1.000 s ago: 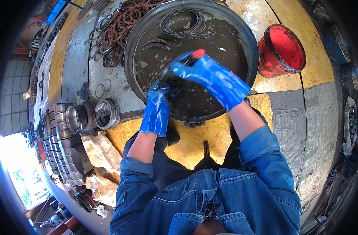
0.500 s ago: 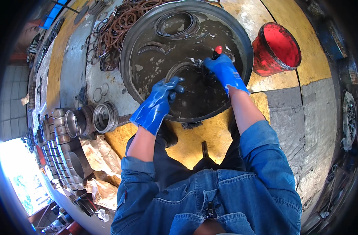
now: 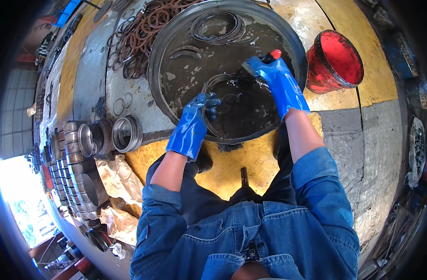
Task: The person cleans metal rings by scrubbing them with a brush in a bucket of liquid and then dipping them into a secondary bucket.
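My left hand [image 3: 193, 120], in a blue rubber glove, has its fingers curled round the near-left edge of a thin metal ring [image 3: 208, 85]. The ring sits partly under dark, dirty liquid in a wide round metal basin [image 3: 156, 88]. My right hand [image 3: 274, 74], gloved the same way, is closed on a tool with a black-and-red handle [image 3: 275, 54]. The tool's working end is mostly hidden by the glove and blurred. This hand is over the right side of the basin, apart from the ring.
More rings [image 3: 212, 29] lie in the basin's far side, with curved pieces [image 3: 185, 51] at its left. A heap of rusty rings [image 3: 145, 30] is beyond. Clean rings [image 3: 126, 134], metal cylinders [image 3: 75, 161] and brown paper [image 3: 117, 177] stand left. A red bucket [image 3: 337, 60] is right.
My right hand has moved right and slightly away from the ring with the tool in it. My left hand keeps hold of the ring, and more of the ring's curve shows.
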`<state>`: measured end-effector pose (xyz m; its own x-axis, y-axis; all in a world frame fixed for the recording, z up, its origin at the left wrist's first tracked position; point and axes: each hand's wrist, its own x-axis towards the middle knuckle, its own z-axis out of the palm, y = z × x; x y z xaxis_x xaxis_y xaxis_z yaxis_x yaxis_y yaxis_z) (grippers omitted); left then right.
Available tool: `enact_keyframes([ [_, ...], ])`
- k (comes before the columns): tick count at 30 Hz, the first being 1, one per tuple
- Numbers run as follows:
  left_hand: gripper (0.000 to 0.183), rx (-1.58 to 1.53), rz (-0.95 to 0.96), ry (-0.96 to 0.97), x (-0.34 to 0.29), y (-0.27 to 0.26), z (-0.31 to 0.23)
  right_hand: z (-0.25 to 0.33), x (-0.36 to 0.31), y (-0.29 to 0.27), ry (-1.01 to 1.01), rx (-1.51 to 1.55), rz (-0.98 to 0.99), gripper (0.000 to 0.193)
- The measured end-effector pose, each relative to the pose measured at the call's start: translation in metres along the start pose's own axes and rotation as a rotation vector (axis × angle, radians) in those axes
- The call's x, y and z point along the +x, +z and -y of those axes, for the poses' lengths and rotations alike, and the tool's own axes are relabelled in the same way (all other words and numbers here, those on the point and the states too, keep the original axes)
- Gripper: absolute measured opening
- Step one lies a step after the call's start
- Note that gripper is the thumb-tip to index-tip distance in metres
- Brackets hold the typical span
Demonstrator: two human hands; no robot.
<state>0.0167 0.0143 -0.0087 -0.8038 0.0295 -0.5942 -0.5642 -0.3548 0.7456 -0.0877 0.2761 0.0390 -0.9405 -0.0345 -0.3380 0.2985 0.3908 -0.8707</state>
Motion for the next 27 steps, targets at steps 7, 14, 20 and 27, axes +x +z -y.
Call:
enact_keyframes([
  [7,0.036,-0.012,-0.080,0.371,0.010,0.007,0.018,0.019,-0.011,0.076,-0.355,-0.006,0.361,0.028],
  [14,0.037,0.134,-0.052,0.218,0.006,-0.011,0.008,-0.014,0.034,0.052,0.115,-0.279,-0.089,0.036],
  [20,0.040,-0.005,-0.101,0.256,0.016,-0.014,0.021,0.012,0.002,0.072,-0.302,0.212,0.379,0.037],
  [27,0.033,0.113,-0.022,0.205,0.009,0.003,0.002,0.007,0.016,0.053,-0.141,0.170,0.223,0.034],
])
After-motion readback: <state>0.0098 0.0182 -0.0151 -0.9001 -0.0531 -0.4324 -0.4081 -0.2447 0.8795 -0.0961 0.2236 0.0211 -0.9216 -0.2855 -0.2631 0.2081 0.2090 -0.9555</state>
